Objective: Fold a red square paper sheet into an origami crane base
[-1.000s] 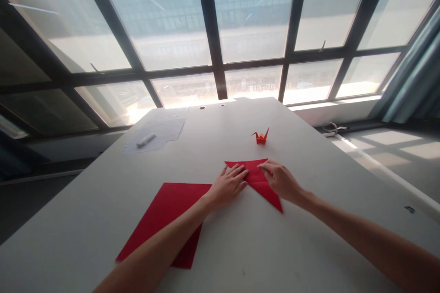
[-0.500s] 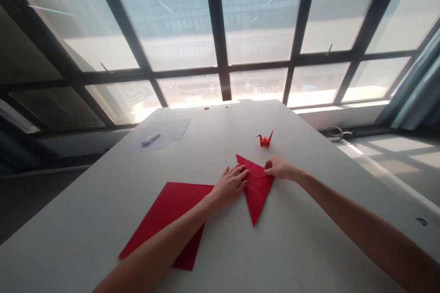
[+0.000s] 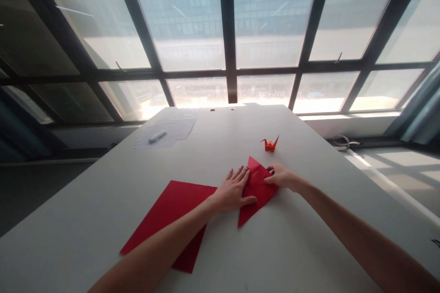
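Note:
A folded piece of red paper (image 3: 258, 187) lies on the white table between my hands, with creases across it and pointed corners. My left hand (image 3: 234, 191) rests flat on its left part, fingers stretched out and thumb spread. At its right corner my right hand (image 3: 280, 177) pinches the paper between thumb and fingers. Beyond the hands a small orange-red paper crane (image 3: 270, 145) stands upright. A larger red paper sheet (image 3: 168, 213) lies flat to the left, partly covered by my left forearm.
The white table (image 3: 220, 146) reaches toward the windows. White papers (image 3: 178, 129) lie at the far left with a white tube-like object (image 3: 157, 136) on them. A coiled cable (image 3: 343, 143) lies beyond the table's right edge.
The folded red paper has turned, its near tip swinging to the left. My left hand has spread its thumb across it; my right hand still pinches the right corner. The view has shifted slightly.

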The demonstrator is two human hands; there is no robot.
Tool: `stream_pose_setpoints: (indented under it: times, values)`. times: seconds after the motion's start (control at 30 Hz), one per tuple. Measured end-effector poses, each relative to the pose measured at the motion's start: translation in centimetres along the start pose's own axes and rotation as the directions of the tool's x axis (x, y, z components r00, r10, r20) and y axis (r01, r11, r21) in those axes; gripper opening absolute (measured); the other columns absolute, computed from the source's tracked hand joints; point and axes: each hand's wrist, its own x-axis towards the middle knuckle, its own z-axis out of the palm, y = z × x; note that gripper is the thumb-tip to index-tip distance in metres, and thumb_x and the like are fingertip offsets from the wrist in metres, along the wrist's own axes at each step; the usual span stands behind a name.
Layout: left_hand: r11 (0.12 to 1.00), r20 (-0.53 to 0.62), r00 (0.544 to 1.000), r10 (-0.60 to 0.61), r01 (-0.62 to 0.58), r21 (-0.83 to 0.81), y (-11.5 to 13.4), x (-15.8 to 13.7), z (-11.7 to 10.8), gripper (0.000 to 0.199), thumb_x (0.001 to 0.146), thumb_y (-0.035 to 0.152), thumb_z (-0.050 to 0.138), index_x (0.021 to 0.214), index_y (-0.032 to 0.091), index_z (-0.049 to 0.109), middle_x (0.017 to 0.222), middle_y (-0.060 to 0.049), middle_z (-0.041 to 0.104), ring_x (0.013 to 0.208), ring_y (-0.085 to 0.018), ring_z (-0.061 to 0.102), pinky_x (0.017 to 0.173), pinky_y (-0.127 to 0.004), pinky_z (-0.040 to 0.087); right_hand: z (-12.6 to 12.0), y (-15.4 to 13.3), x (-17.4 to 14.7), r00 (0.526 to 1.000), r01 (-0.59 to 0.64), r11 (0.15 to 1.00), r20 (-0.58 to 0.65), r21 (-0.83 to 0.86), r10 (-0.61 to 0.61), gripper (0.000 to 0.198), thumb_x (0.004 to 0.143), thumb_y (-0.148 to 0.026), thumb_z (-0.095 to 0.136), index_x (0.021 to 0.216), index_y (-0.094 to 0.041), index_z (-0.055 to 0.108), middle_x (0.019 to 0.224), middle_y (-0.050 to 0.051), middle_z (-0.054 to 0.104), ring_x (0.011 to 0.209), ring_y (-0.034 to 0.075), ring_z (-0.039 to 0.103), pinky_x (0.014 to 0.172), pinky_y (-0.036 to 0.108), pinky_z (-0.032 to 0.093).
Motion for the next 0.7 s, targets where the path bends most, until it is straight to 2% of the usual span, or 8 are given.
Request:
stream_pose_setpoints:
  times: [0.07, 0.17, 0.27, 0.33, 0.43, 0.53, 0.63, 0.7]
  values:
    - [1.000, -0.023, 1.000, 0.010, -0.011, -0.024, 0.0, 0.0, 0.1, 0.096, 0.086, 0.074, 0.041, 0.156, 0.018, 0.006, 0.162, -0.013, 0.009, 0.150, -0.028, 0.004, 0.120, -0.049, 0.005, -0.6, 0.3, -0.3, 0.991, -0.011, 0.977, 0.131, 0.211, -0.017, 0.021, 0.076, -0.022, 0.066, 0.094, -0.012, 0.072, 0.090, 0.010, 0.075, 0.086, 0.025, 0.070, 0.072, 0.030, 0.056]
    - [0.996, -0.093, 0.996, -0.007, -0.001, -0.084, 0.2, 0.1, -0.1, 0.094, 0.087, 0.066, 0.051, 0.156, 0.019, 0.007, 0.162, -0.012, 0.013, 0.149, -0.030, 0.010, 0.120, -0.049, 0.012, -1.4, 0.8, -0.6, 0.958, -0.061, 0.851, 0.269, 0.521, -0.096, 0.025, 0.072, -0.026, 0.075, 0.094, -0.013, 0.073, 0.092, 0.010, 0.076, 0.091, 0.025, 0.070, 0.080, 0.033, 0.056]
    - [0.979, -0.224, 0.971, -0.083, 0.037, -0.199, 0.9, 0.1, -0.8, 0.078, 0.093, 0.051, 0.050, 0.156, 0.021, 0.015, 0.160, -0.011, 0.023, 0.147, -0.029, 0.022, 0.119, -0.046, 0.022, -1.5, 1.0, -0.7, 0.965, -0.062, 0.786, 0.238, 0.616, -0.110, 0.035, 0.068, -0.033, 0.082, 0.095, -0.013, 0.072, 0.095, 0.012, 0.075, 0.088, 0.025, 0.071, 0.078, 0.034, 0.057]
    - [0.946, -0.249, 0.959, -0.133, 0.048, -0.322, 1.5, 0.0, -1.2, 0.072, 0.095, 0.049, 0.047, 0.155, 0.020, 0.018, 0.158, -0.013, 0.027, 0.145, -0.029, 0.027, 0.117, -0.044, 0.028, -0.9, 0.8, -0.7, 0.978, -0.026, 0.767, 0.176, 0.641, -0.113, 0.041, 0.067, -0.038, 0.084, 0.096, -0.013, 0.071, 0.096, 0.012, 0.075, 0.084, 0.025, 0.071, 0.075, 0.033, 0.057]
    - [0.862, -0.172, 0.973, -0.154, 0.047, -0.504, 2.5, 0.0, -1.4, 0.098, 0.085, 0.056, 0.061, 0.157, 0.017, 0.006, 0.160, -0.016, 0.018, 0.146, -0.034, 0.024, 0.116, -0.047, 0.031, 0.7, 0.0, -0.9, 0.991, 0.040, 0.753, 0.069, 0.656, -0.113, 0.046, 0.069, -0.048, 0.082, 0.097, -0.014, 0.069, 0.093, 0.011, 0.074, 0.076, 0.022, 0.070, 0.066, 0.030, 0.056]
    - [0.694, -0.170, 0.967, -0.188, 0.008, -0.720, 2.8, 0.1, -1.2, 0.119, 0.075, 0.052, 0.076, 0.155, 0.023, -0.007, 0.160, -0.018, 0.016, 0.139, -0.037, 0.036, 0.105, -0.047, 0.046, 1.8, -0.8, -1.0, 0.987, 0.132, 0.752, -0.014, 0.645, -0.162, 0.050, 0.073, -0.058, 0.074, 0.094, -0.014, 0.067, 0.088, 0.010, 0.074, 0.068, 0.019, 0.068, 0.059, 0.026, 0.053]
    - [0.412, -0.175, 0.932, -0.317, -0.031, -0.911, 1.9, 0.6, -1.1, 0.096, 0.085, 0.044, 0.067, 0.156, 0.026, 0.004, 0.151, -0.020, 0.037, 0.119, -0.032, 0.058, 0.085, -0.042, 0.059, 1.4, -0.6, -0.8, 0.974, 0.215, 0.779, -0.073, 0.589, -0.213, 0.054, 0.075, -0.064, 0.069, 0.094, -0.014, 0.067, 0.086, 0.009, 0.073, 0.067, 0.019, 0.068, 0.057, 0.027, 0.053]
    - [0.296, -0.174, 0.883, -0.436, -0.041, -0.954, 0.8, 0.9, -1.1, 0.080, 0.090, 0.036, 0.062, 0.154, 0.023, 0.015, 0.140, -0.020, 0.051, 0.109, -0.029, 0.064, 0.082, -0.041, 0.060, 0.3, 0.2, -0.3, 0.975, 0.219, 0.799, -0.095, 0.560, -0.200, 0.056, 0.074, -0.065, 0.069, 0.097, -0.015, 0.068, 0.089, 0.009, 0.074, 0.073, 0.022, 0.070, 0.061, 0.029, 0.055]
